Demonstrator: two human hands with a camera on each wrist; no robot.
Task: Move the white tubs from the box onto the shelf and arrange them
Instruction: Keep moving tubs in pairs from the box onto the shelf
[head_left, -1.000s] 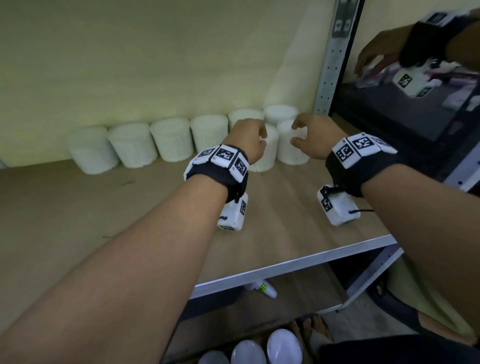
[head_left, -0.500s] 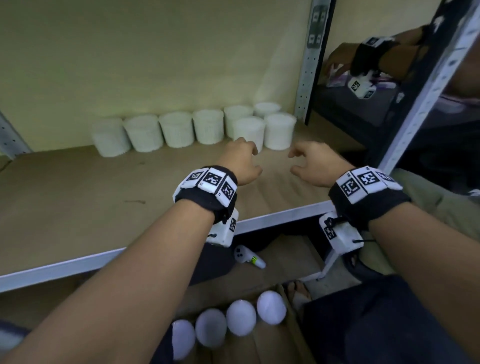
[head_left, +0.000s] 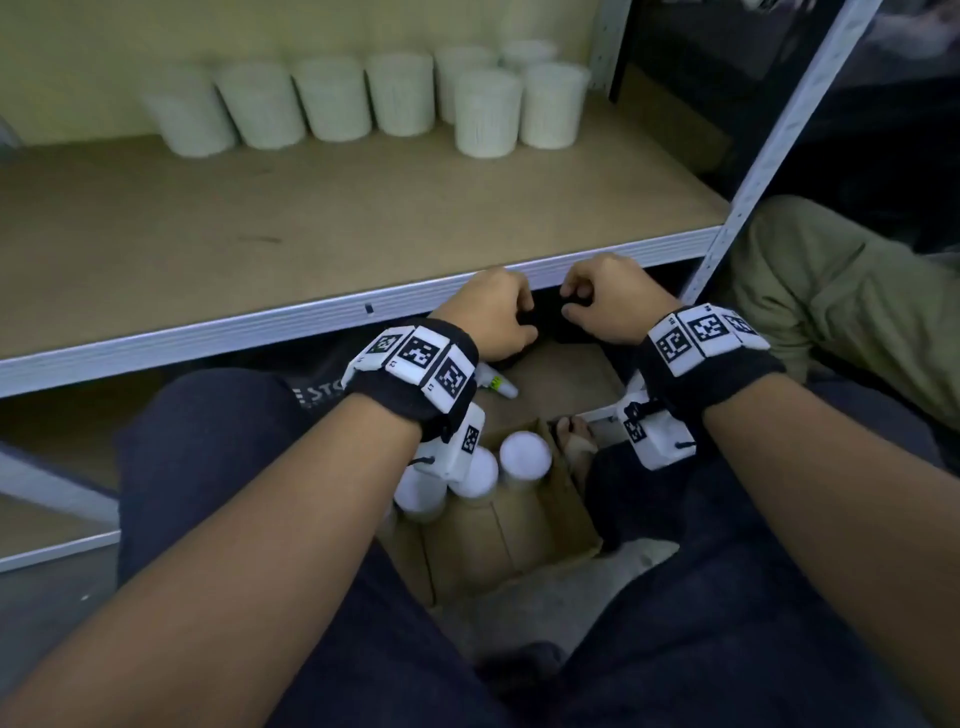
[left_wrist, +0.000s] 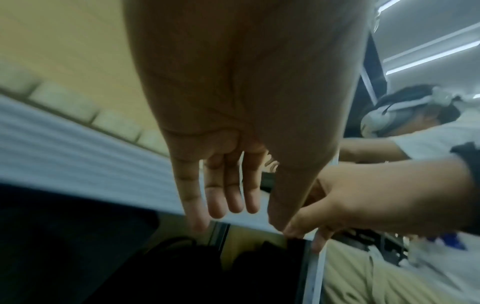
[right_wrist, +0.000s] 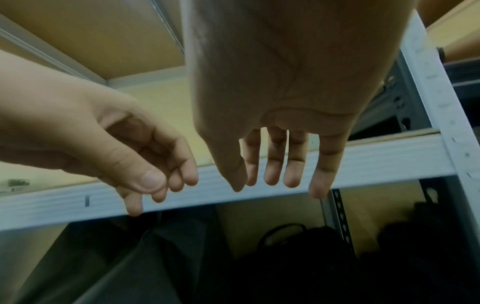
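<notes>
Cardboard box (head_left: 524, 525): sitting nearest, at 6 o'clock between the person's knees on the floor, and holding at least three white tubs (head_left: 524, 454) that are standing upright at its far end; more may be hiding under the left wrist.
Left hand (head_left: 491, 312): hovering past the box at 12 o'clock of it, just in front of the shelf's front rail, fingers hanging loosely apart and gripping nothing.
Right hand (head_left: 608, 299): hanging just beside the left at 3 o'clock of it, fingers likewise slack and spread, carrying nothing.
Shelf (head_left: 363, 306): lying beyond both hands, its board mostly bare.
Shelved tubs (head_left: 488, 111): standing farthest off, seven showing, five lining the back wall toward 12 o'clock and two sitting in front at the row's right end.
Progress: I am judging the job well past halfway, with the boxed tubs waiting to be lifted and lined up.
</notes>
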